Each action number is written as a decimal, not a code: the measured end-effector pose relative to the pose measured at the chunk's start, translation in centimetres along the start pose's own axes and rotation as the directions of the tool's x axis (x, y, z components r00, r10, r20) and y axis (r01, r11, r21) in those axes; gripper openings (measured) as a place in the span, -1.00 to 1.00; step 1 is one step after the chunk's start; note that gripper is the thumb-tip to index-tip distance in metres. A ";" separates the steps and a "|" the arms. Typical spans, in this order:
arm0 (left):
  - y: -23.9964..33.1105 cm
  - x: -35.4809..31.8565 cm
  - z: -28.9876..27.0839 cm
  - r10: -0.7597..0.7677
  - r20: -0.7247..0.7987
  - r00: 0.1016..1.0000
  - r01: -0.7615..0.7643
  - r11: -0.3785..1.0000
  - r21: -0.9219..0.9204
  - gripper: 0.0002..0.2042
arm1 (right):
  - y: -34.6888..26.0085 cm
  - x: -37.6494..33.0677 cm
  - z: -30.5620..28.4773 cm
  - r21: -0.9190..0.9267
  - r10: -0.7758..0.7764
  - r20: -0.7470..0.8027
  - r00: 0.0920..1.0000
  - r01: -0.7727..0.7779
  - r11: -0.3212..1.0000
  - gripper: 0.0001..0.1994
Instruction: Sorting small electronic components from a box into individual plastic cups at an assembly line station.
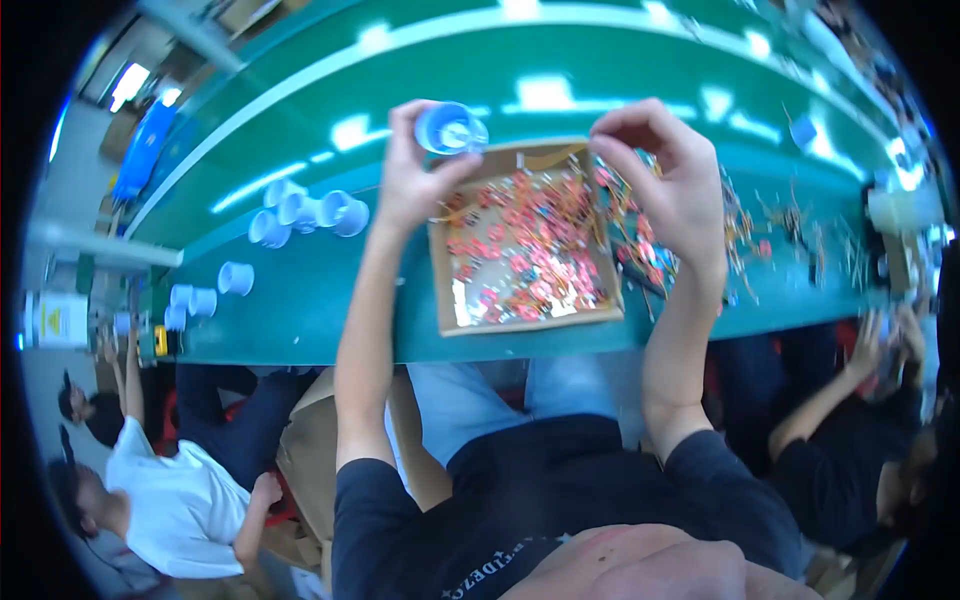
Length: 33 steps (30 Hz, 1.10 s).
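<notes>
In the head view, the left hand (413, 185) has its fingers wrapped round a translucent blue cup (445, 128), held up by the far-left corner of a shallow cardboard box (530, 325). The right hand (665, 185) hangs by the box's far-right corner, thumb and forefinger drawn narrowly together; I can't tell whether anything is between them. The box, holding small pink and orange wired parts (545, 235), sits near the middle of the near edge of the green surface (330, 320). More loose wired parts (648, 262) spread toward its right end, and pale cups (343, 214) cluster toward its left end. As for writing, pale lettering (510, 565) crosses the person's dark shirt (560, 455), and past the left end a white panel (72, 328) bears a yellow label (52, 318), its print too small to read.
</notes>
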<state>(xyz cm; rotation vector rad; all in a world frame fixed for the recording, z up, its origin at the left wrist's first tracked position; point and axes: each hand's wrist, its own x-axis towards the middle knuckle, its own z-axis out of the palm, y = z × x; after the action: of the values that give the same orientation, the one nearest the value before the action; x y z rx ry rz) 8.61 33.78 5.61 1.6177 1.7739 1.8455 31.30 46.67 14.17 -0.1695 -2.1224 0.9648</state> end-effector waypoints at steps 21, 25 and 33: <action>0.7 -0.1 -1.4 -0.181 0.140 0.974 0.169 0.981 0.092 -0.39 | 1.7 -17.3 -6.8 -0.593 0.400 -0.157 0.903 -0.410 0.693 -0.56; 1.0 -0.3 -2.1 -0.215 0.256 0.942 0.167 0.966 0.197 -0.39 | 4.8 -17.7 -8.0 -0.615 0.398 -0.122 0.909 -0.384 0.688 -0.56; 0.8 -0.1 -1.8 -0.181 0.248 0.952 0.133 0.971 0.198 -0.38 | 10.0 -15.4 -11.6 -0.697 0.327 -0.167 0.930 -0.346 0.628 -0.62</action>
<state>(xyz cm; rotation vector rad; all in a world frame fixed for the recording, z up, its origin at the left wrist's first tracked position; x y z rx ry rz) 7.81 32.30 6.64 1.6352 1.9275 1.3628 48.15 54.18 2.68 -1.0067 -2.3874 0.2429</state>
